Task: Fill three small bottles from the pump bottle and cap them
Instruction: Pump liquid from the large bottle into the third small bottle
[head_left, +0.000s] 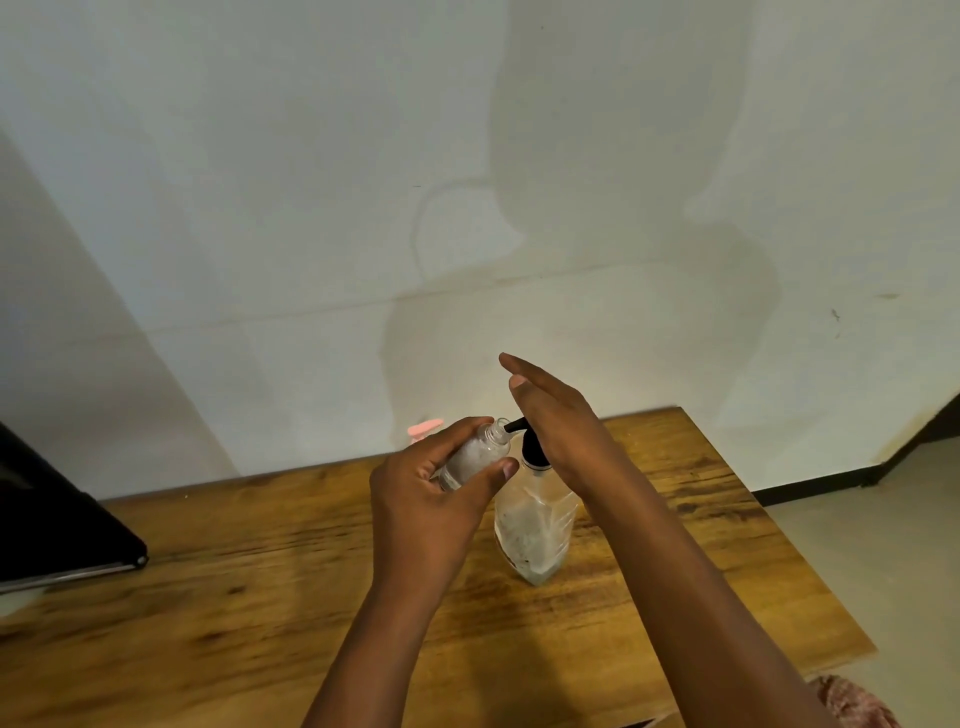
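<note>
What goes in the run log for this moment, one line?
step: filling | left hand: holds small bottle, tilted, mouth at spout | right hand: flat on pump bottle head | cap: off

A clear pump bottle (535, 525) with black pump head (530, 447) stands on a brown, dark-streaked wooden table (260, 571).

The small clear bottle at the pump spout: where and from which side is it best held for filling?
Probably round its body, from the left, as the left hand grips the small clear bottle now. Its open neck tilts up-right against the black spout of the pump bottle, so the neck must stay clear, and the right hand occupies the pump side.
</note>
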